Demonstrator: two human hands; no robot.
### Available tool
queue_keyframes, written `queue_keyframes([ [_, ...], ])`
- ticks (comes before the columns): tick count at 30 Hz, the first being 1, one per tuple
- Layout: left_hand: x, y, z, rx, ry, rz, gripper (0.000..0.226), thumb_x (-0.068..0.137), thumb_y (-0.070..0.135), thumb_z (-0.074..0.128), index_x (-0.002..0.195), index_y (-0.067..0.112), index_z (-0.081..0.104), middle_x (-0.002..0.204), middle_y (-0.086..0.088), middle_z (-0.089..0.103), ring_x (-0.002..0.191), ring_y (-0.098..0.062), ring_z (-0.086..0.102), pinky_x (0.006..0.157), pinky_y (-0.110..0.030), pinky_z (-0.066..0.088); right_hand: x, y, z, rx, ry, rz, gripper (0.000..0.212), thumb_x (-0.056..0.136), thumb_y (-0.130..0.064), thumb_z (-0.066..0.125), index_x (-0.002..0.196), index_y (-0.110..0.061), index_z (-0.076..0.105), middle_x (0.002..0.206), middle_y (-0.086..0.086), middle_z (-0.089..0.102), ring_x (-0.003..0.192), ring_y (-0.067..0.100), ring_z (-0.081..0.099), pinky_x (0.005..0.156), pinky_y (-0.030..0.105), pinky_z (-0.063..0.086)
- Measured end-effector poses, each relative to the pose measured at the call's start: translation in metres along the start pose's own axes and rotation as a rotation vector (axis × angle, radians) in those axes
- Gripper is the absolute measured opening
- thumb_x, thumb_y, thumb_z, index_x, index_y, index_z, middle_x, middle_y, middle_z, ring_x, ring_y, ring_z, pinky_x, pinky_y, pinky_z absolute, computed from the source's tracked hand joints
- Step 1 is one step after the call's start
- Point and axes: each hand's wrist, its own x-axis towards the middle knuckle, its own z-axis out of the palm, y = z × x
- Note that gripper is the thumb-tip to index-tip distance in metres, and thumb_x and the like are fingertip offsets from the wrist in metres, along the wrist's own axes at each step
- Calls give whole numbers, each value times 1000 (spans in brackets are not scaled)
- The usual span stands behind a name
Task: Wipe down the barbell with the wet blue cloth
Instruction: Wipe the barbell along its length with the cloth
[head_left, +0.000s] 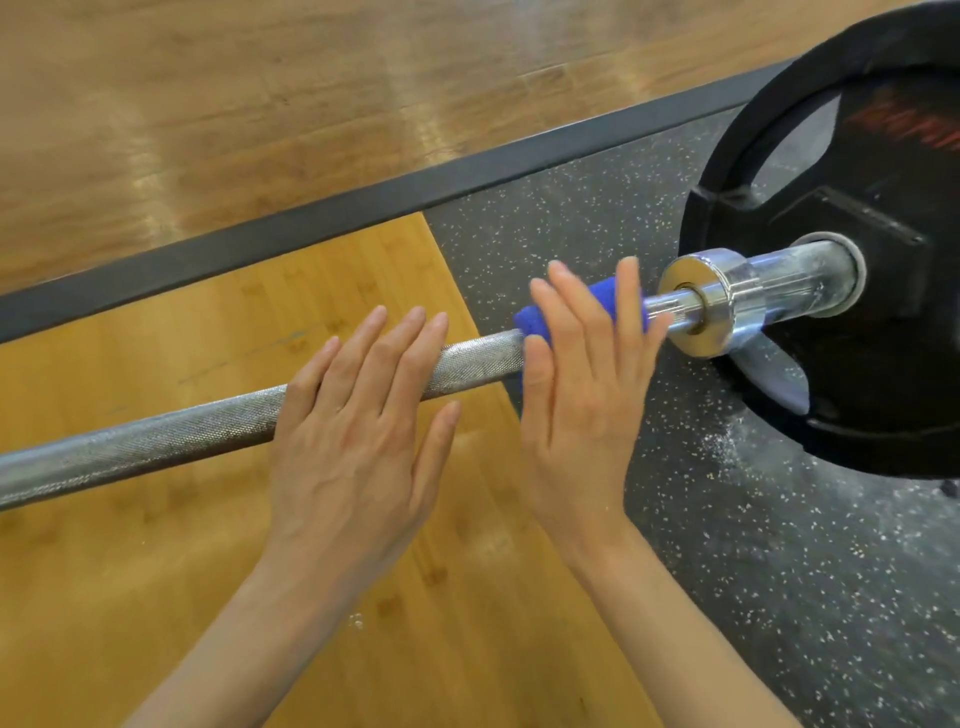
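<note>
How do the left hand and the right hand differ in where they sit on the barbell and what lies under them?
The left hand lies over bare knurled shaft of the barbell; the right hand lies over the blue cloth wrapped round the bar. The right hand is next to the chrome collar and black plate; the left hand is farther along the bar. Both have straight fingers, neither curled round anything.

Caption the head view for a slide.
Both open hands, left hand and right hand, over a barbell wrapped by a blue cloth near the weight plate.
</note>
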Motion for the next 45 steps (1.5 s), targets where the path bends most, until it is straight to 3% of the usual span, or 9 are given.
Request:
queue_keyframes([
  [3,4,-1,-2,-10,-8,-4,54,106,40,31,151,14,46,152,-2,50,147,-25,38,118,-39,23,2,9,-7,-69,-111,-210,43,109,-27,32,137,-9,60,144,3,56,149,30,32,125,46,7],
  [8,14,-6,-8,-84,-40,-24,57,109,41,22,155,14,41,162,-2,38,154,-23,24,124,-40,15,26,4,-6,-144,-56,-48,39,109,-26,32,114,-10,68,118,2,67,140,31,44,126,48,8],
  [12,26,-9,-7,-30,-25,-45,58,110,39,20,155,9,39,162,-6,36,154,-25,24,124,-42,17,27,7,-11,-202,-149,-203,46,110,-32,28,105,-13,70,105,0,68,132,30,52,126,49,9],
  [16,19,-7,-2,33,-9,-16,55,111,34,21,153,7,42,159,-7,40,151,-27,30,122,-43,23,37,-4,-10,-312,-161,-62,46,108,-30,29,86,-16,67,84,0,61,103,27,58,124,52,14],
  [20,12,-7,0,68,30,30,53,111,33,24,152,4,43,160,-9,39,151,-29,31,123,-45,23,34,2,-19,-364,-254,-238,46,108,-29,25,81,-17,61,77,1,56,82,26,53,121,52,23],
  [24,3,-3,0,71,50,35,53,111,33,24,151,4,44,160,-10,38,152,-29,29,124,-44,21,30,3,-28,-353,-233,-64,45,106,-28,24,79,-18,58,76,-2,53,84,26,53,122,52,20],
  [38,-29,14,-5,71,47,77,54,109,33,29,152,3,43,163,-8,33,154,-28,22,124,-42,17,14,14,-54,-473,-413,-210,45,100,-27,14,73,-19,49,63,1,48,65,26,41,112,50,34],
  [42,-36,18,-7,50,37,66,54,110,33,26,152,3,43,163,-7,33,154,-28,22,123,-42,19,-9,-10,-36,-425,-298,-274,42,101,-21,31,67,-18,56,61,2,57,62,27,46,103,47,44],
  [45,-42,20,-9,27,14,78,54,110,33,25,151,3,43,163,-8,34,154,-29,23,123,-41,18,-10,5,-50,-370,-275,-290,46,108,-25,18,71,-20,45,65,-2,47,66,25,48,111,51,39],
])
